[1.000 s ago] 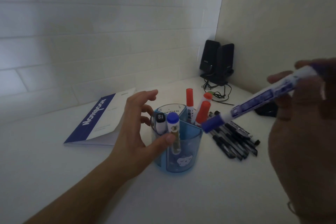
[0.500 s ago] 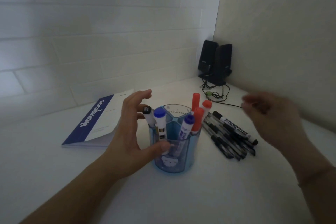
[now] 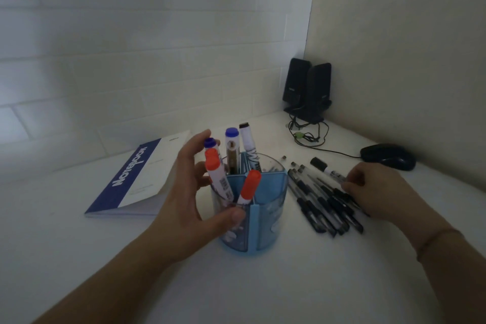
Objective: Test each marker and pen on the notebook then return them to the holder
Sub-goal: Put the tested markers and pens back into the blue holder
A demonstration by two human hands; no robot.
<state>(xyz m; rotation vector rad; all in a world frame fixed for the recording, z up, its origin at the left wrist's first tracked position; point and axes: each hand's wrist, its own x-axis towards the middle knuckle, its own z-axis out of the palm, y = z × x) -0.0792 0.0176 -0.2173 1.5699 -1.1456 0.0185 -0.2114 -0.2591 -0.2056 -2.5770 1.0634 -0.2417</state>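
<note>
A translucent blue holder (image 3: 271, 208) stands mid-table, and my left hand (image 3: 189, 200) is wrapped around its left side, thumb on the front wall. Inside it stand two red-capped markers (image 3: 251, 187), two blue-capped markers (image 3: 231, 139) and a white marker with a black cap (image 3: 248, 143). The closed blue-and-white notebook (image 3: 131, 176) lies to the left of the holder. To the right, several black pens (image 3: 315, 200) lie in a row on the table. My right hand (image 3: 381, 192) rests on them, its fingertips pinching the barrel end of a black-capped marker (image 3: 324, 168) that lies there.
Two black speakers (image 3: 307, 87) stand in the back corner with tangled cables (image 3: 307, 134) in front of them. A black mouse (image 3: 388, 156) sits by the right wall, just behind my right hand. White tiled walls close the back and right sides.
The blue marker left my right hand and now stands in the holder. My right hand dropped onto the pens at the right. My left hand turned the holder.
</note>
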